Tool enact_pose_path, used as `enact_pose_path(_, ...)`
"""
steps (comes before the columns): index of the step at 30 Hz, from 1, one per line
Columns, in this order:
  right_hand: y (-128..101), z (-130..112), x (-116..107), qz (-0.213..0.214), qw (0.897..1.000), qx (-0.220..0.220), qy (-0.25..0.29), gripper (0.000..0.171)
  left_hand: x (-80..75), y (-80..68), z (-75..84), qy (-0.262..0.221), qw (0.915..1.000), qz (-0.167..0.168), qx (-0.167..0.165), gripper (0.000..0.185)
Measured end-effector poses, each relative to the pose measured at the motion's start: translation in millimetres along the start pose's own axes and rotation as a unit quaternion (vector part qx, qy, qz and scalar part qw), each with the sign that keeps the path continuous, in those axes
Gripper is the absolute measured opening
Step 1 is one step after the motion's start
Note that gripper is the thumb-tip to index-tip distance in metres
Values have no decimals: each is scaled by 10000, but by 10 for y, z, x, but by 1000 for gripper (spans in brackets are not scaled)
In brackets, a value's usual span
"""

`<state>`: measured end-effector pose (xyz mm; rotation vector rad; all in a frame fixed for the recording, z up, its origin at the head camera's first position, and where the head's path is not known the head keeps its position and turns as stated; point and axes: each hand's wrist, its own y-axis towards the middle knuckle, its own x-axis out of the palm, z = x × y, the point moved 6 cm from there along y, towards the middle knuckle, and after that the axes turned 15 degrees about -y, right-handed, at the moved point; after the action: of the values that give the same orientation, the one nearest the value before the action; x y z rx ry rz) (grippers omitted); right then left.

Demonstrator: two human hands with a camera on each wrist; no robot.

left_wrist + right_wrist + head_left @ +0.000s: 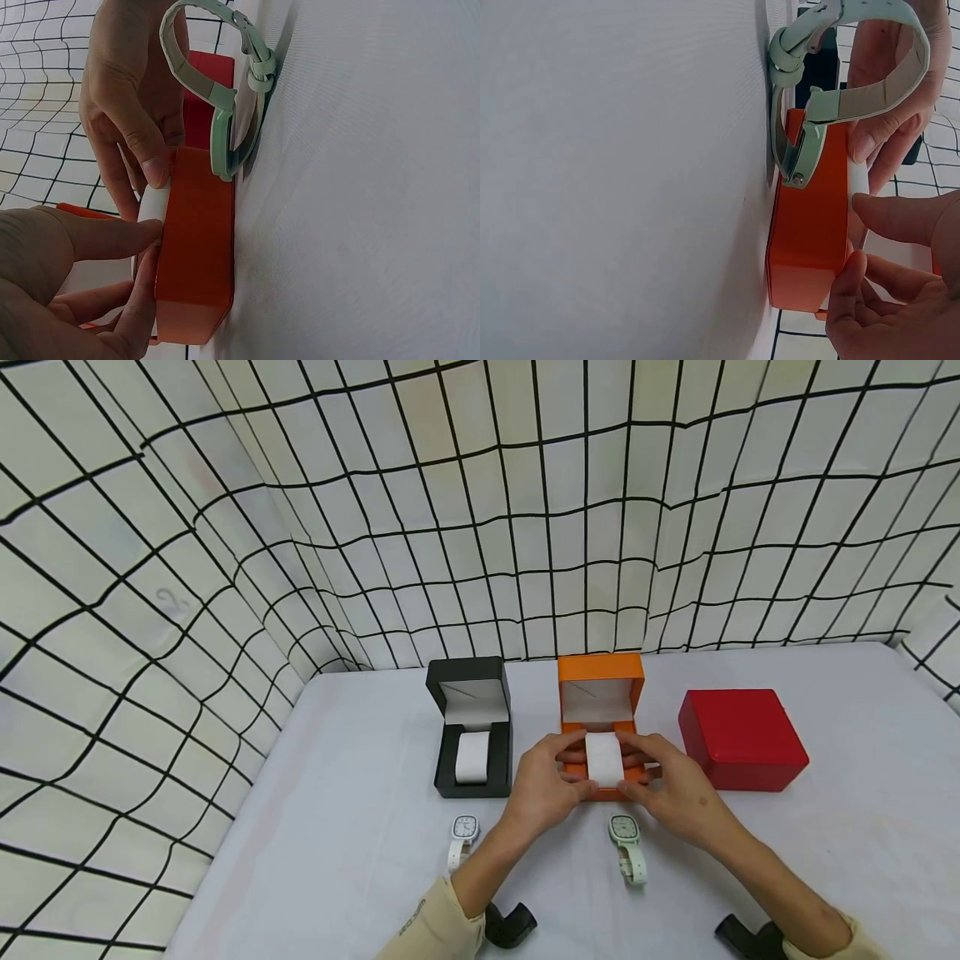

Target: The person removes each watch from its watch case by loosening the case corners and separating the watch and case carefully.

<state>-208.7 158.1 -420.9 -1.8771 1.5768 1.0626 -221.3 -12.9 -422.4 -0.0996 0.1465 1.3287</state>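
I am looking down on a white table (360, 793) backed on three sides by a pale cloth with a black grid (225, 527), which sags in folds.

I count three boxes in a row across the middle: a black box (472, 727) at 11 o'clock with its lid up, an orange box (602, 693) at 12 with its lid up, and a red box (742, 739) at 1 o'clock, closed. There are two white cushions: one sits in the black box (472, 757), and the other (604, 758) is in the orange box between my hands. Two watches lie on the table nearer to me: a white watch (462, 837) at 10 o'clock in front of the black box, and a pale green watch (627, 847) just in front of the orange box.

My left hand (546, 781) and right hand (671, 781) both pinch the cushion in the orange box, thumbs at its near end and fingers curled along its sides. The cushion's long axis runs from 6 to 12, away from me toward the raised lid. The wrist views show the thumbs pressed on the cushion's near edge above the box's front wall.
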Motion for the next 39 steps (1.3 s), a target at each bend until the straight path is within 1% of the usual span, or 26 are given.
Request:
enact_pose_path(7, -5, -2, 0, -10, 10000, 59, -55, 64, 9, -3, 21, 72, 10000, 5, 15, 66)
enact_pose_path(12, -1, -2, 3, -28, 9999, 85, -75, 64, 0, 8, 16, 160, 9998, 7, -71, 66)
enact_pose_path(16, 9, -7, 1, -46, 9999, 92, -102, 63, -15, 27, 18, 331, 9993, -27, -160, 65)
enact_pose_path(21, 21, -4, -3, -55, 9998, 133, -157, 63, -26, 39, 40, 549, 9983, -69, -191, 64)
enact_pose_path(27, 21, 1, 3, -24, 9997, 137, -203, 62, -23, 40, 42, 526, 9984, -13, -182, 64)
enact_pose_path(33, 28, 7, 14, -13, 9996, 177, -215, 61, -16, 44, 49, 629, 9979, 48, -118, 64)
enact_pose_path(39, 41, 10, 15, -7, 9995, 228, -204, 58, -16, 62, 46, 672, 9976, 73, -167, 62)
